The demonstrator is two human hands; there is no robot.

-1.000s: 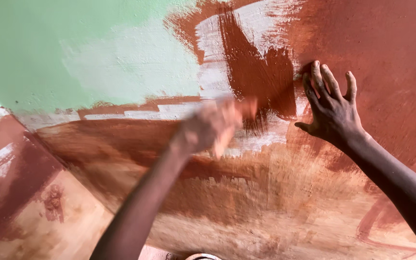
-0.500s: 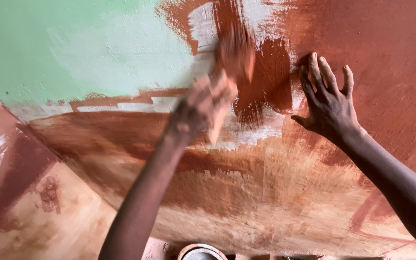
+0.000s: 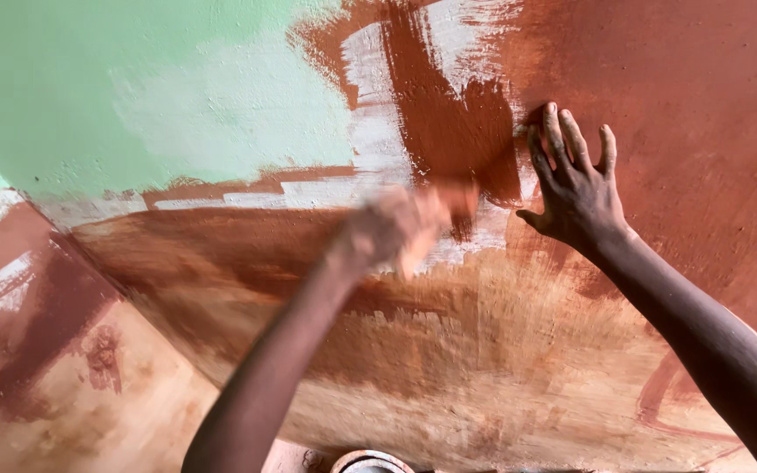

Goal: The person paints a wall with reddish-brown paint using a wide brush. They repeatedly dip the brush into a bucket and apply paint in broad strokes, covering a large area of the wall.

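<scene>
brush: a small paint brush (image 3: 462, 203), blurred, held against the wall (image 3: 703, 79) just left of the flat hand; its shape and bristles cannot be made out clearly.
handling: judged light and easy to swing one-handed; the working end looks soft and loaded with wet reddish-brown paint, so likely slippery near the tip. best taken by the handle, behind the wet end.
left hand: the left hand (image 3: 396, 229) is clenched around the brush, fingers curled tight; blur hides exactly how the fingers sit.
right hand: the right hand (image 3: 576, 188) lies flat on the wall, fingers spread and released, grasping nothing, just right of the brush.
paint: a dark fresh stroke (image 3: 449, 123) runs up the wall above the brush, over a white patch (image 3: 370, 131).
wall: green area (image 3: 89, 79) upper left, reddish-brown to the right, paler streaked brown below.
container: a round rim (image 3: 370, 460) shows at the bottom edge, contents not visible.
</scene>
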